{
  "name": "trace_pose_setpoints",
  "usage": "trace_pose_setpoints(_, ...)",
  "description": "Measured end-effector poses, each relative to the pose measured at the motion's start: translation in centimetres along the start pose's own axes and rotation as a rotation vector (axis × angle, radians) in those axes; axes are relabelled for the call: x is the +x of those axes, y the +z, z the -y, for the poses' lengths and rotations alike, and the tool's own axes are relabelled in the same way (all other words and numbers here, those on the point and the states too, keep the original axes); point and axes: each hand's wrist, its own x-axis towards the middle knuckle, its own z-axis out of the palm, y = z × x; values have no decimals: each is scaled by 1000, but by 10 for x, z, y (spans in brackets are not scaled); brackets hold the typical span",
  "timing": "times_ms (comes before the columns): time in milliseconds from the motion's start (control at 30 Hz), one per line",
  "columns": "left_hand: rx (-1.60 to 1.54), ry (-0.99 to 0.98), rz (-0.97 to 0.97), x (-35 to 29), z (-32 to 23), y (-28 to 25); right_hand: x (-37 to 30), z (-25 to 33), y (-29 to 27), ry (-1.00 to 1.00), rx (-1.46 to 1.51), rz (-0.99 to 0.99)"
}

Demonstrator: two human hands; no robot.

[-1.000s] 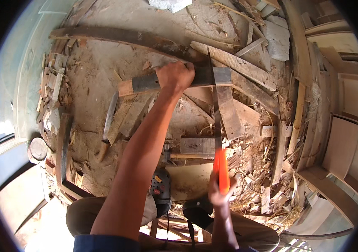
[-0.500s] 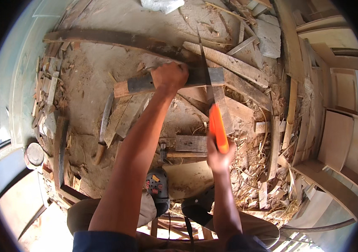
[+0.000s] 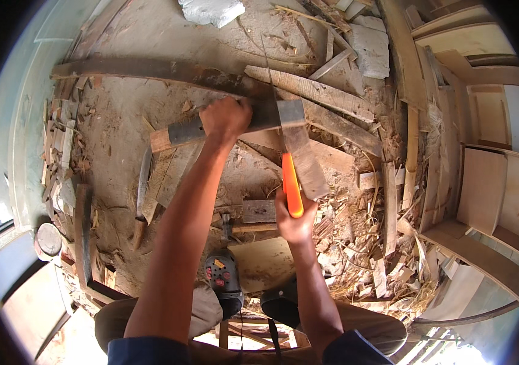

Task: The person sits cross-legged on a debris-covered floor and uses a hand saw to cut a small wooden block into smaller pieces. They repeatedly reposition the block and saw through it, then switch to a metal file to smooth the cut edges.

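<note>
My left hand [image 3: 226, 118] is closed over a dark-faced wooden board [image 3: 186, 129] lying crosswise, with a bare wood end at its left. In my right hand [image 3: 296, 224] is the orange handle of a handsaw [image 3: 292, 185]. The thin blade runs away from me across the board, close to the board's right end. Motion blurs the blade, and I cannot tell how deep it sits in the wood. A short wood piece [image 3: 304, 159] slants under that end. Nearer to me lie a hammer [image 3: 227, 226] and a grey wood block [image 3: 259, 211].
A long knife with a wooden handle [image 3: 139, 234] lies at the left. Beyond the board are a dark beam [image 3: 131, 69], a pale plank [image 3: 314, 91] and a whitish block [image 3: 372, 55]. Shavings [image 3: 363, 243] cover the right side. My shoe [image 3: 223, 277] stands close in front.
The saw and my right hand have slid slightly away from me across the board. My left hand keeps its place on the board. The whole view has shifted a little.
</note>
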Motion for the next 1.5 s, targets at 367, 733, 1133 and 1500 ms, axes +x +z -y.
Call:
trace_pose_setpoints(367, 22, -52, 99, -2, -10, -1, 17, 14, 8, -52, 44, -31)
trace_pose_setpoints(733, -12, -71, 104, 7, 1, 1, -45, 0, -22, -141, -111, 54)
trace_pose_setpoints(1133, -10, -24, 50, 5, 1, 7, -45, -9, -22, -97, -56, 36)
trace_pose_setpoints(1500, 87, 130, 95, -40, 1, 14, -81, -47, 16, 10, 112, -58)
